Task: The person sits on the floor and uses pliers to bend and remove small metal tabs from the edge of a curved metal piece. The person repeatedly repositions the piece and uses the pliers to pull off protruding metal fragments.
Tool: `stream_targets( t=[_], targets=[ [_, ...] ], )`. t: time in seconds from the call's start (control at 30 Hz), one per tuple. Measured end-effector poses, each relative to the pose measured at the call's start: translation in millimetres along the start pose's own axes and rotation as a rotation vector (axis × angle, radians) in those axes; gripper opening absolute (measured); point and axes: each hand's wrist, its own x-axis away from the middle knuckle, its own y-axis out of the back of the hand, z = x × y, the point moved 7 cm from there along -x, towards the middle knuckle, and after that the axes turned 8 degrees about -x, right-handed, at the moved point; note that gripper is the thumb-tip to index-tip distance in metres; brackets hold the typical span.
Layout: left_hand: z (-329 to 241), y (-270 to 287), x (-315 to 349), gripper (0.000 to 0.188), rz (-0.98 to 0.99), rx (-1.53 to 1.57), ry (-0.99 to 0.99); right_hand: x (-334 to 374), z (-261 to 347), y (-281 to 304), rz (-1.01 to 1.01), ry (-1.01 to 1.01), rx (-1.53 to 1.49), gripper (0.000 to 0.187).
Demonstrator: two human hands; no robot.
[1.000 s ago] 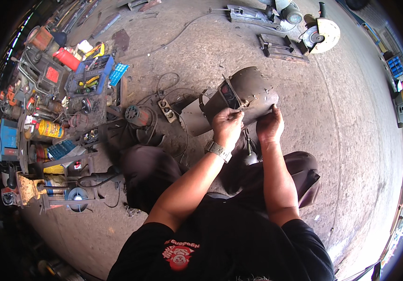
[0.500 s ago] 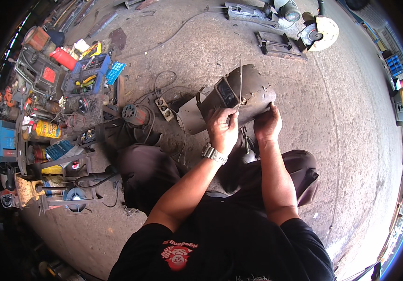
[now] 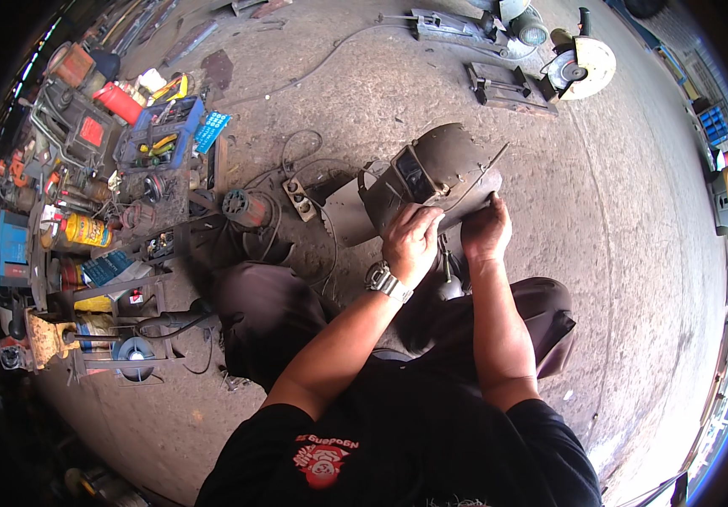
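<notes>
A worn brown welding mask with a dark rectangular window is tilted in front of my knees. My right hand grips its lower right edge, with the thumb on the outside and the other fingers partly hidden. Closed in a pinch, my left hand holds a thin rod slanting up to the right across the mask's face. The rod's lower end is lost among the fingers. Below the hands, a rounded grey metal piece stands between my legs.
A pale sheet lies left of the mask, beside a socket strip and looping cables. Further left are an angle grinder, a blue toolbox and crowded cans. A cut-off saw stands at the far right.
The rod has swung from nearly upright to slanting right over the mask. My left hand has turned and shifted slightly right; my right hand stays on the edge.
</notes>
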Motion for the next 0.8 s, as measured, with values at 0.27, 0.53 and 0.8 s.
stream_targets(
  t=[0.27, 0.53, 0.8],
  targets=[
    [7, 4, -8, 0.009, -0.009, 0.002, -0.029, -8, -2, 8, -0.015, 0.003, 0.012, 0.046],
    [11, 0, -5, 0.007, -0.017, 0.026, -0.016, -9, -2, 9, -0.027, 0.001, -0.013, 0.031],
    [61, 7, -19, 0.006, 0.029, 0.264, 0.354, -12, -4, 28, -0.120, 0.015, 0.140, 0.023]
  ],
)
